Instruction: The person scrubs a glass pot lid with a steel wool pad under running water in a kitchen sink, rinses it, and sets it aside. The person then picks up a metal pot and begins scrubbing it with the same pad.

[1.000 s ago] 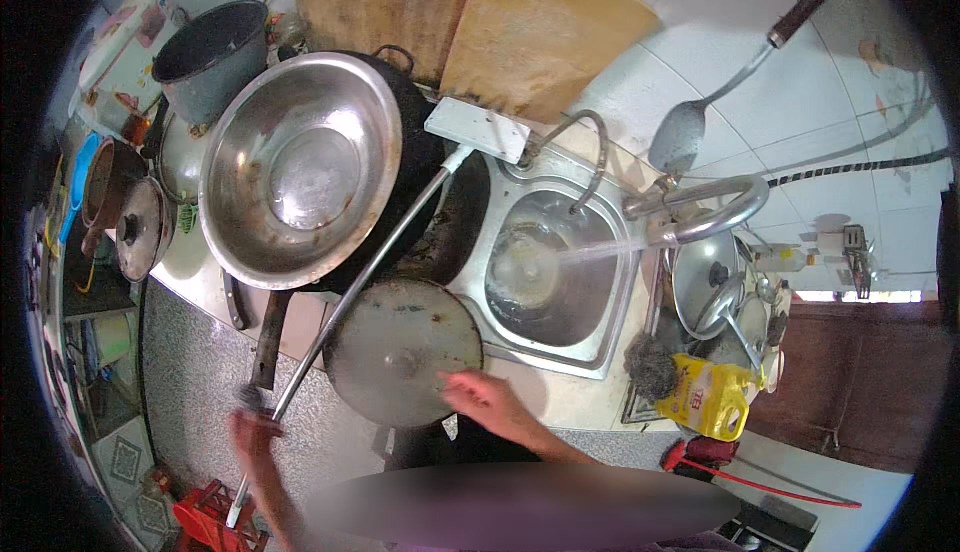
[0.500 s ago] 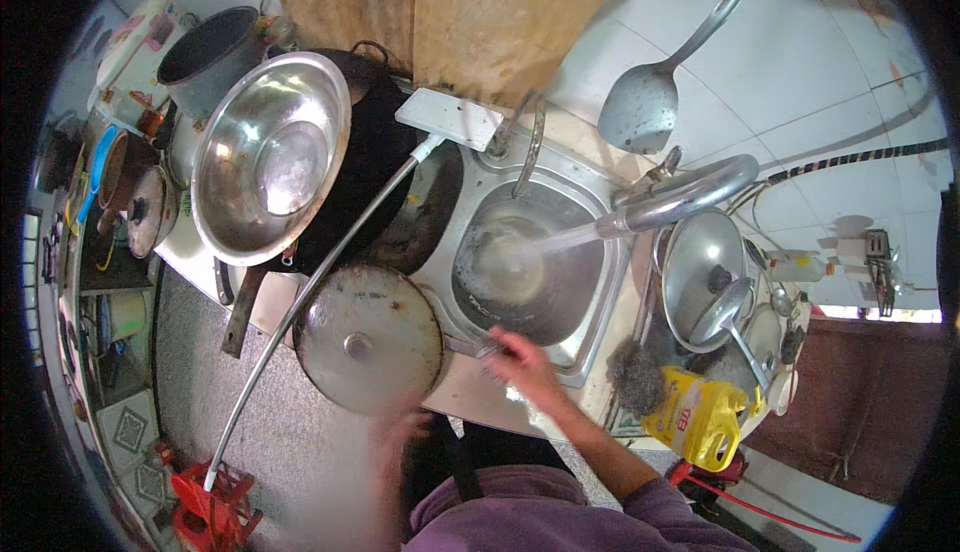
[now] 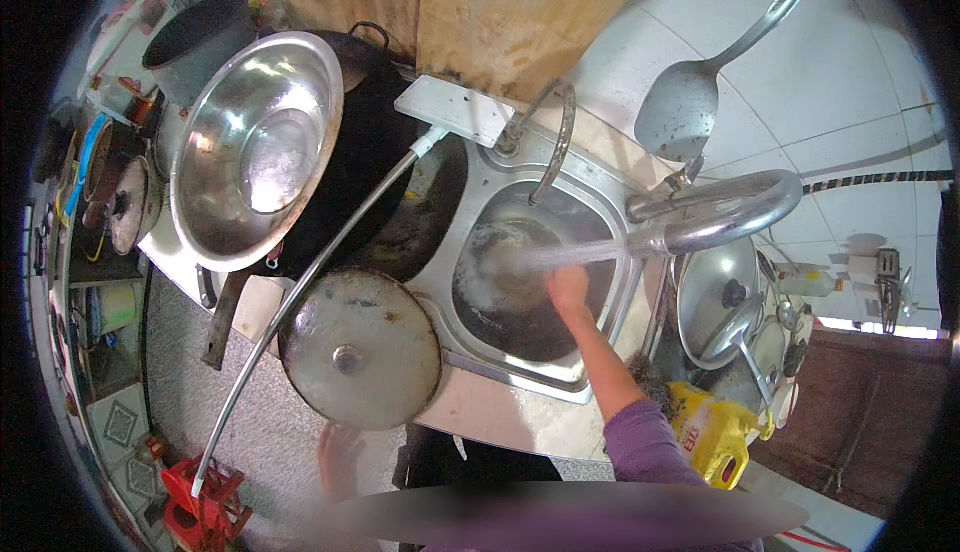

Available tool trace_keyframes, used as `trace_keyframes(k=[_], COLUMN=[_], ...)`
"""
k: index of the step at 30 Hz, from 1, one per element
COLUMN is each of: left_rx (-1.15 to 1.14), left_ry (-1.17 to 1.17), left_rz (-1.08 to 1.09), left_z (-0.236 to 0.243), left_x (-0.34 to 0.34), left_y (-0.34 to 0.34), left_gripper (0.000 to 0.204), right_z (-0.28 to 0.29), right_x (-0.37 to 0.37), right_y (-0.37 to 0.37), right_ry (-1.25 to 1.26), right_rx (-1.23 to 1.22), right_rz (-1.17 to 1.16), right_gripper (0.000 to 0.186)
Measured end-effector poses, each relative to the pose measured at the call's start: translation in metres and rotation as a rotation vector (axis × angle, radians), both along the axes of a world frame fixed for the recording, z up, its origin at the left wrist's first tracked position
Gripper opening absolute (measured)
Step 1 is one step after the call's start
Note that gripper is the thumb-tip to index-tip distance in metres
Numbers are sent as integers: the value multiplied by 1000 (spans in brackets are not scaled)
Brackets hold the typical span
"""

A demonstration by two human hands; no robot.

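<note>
My right hand (image 3: pixel 565 287) is inside the steel sink (image 3: pixel 598 374), its fingers curled near the stream from the curved faucet (image 3: pixel 740 212); what they hold, if anything, is hidden by water. My left hand (image 3: pixel 338 447) is a faint smear below the stained round lid (image 3: pixel 368 347), its fingers too blurred to read. A long metal pole with a white flat head (image 3: pixel 450 110) lies diagonally left of the sink, down to a red plastic object (image 3: pixel 190 512). Beside it a steel basin (image 3: pixel 240 142) rests on a black wok (image 3: pixel 365 187).
Wooden boards (image 3: pixel 520 12) lean at the back. A spatula (image 3: pixel 680 112) hangs on the tiled wall. Right of the sink are lids (image 3: pixel 712 317) and a yellow jug (image 3: pixel 725 422). Pots (image 3: pixel 195 47) crowd the left counter.
My right hand has moved up and right from the lid into the sink, under the water. My left hand has left the pole and is lower, nearer the middle.
</note>
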State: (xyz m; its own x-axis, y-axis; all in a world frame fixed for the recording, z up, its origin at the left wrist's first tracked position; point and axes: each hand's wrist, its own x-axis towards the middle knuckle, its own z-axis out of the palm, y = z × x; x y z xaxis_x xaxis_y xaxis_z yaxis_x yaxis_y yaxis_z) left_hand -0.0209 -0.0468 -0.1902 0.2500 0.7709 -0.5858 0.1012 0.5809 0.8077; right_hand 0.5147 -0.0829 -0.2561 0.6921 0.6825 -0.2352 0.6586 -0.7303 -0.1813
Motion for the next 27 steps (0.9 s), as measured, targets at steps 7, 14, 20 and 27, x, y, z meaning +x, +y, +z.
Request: trace_keyframes(k=[7,14,20,27], left_rx=[-202,43,-209,-81], left_ry=[-268,-105,-301,-187], left_rz=[303,18,22,162], left_z=[-3,-13,10,97], left_x=[22,6,16,66], left_y=[25,50,64,57], left_gripper=[25,27,30,43], right_z=[47,65,109,112], right_x=[-27,-15,-62,-87], right_y=[2,-2,-41,-69], right_ry=[222,4,331,683], right_rx=[-60,33,299,633], right_rz=[277,95,-188,-480], right_gripper=[30,37,46,49])
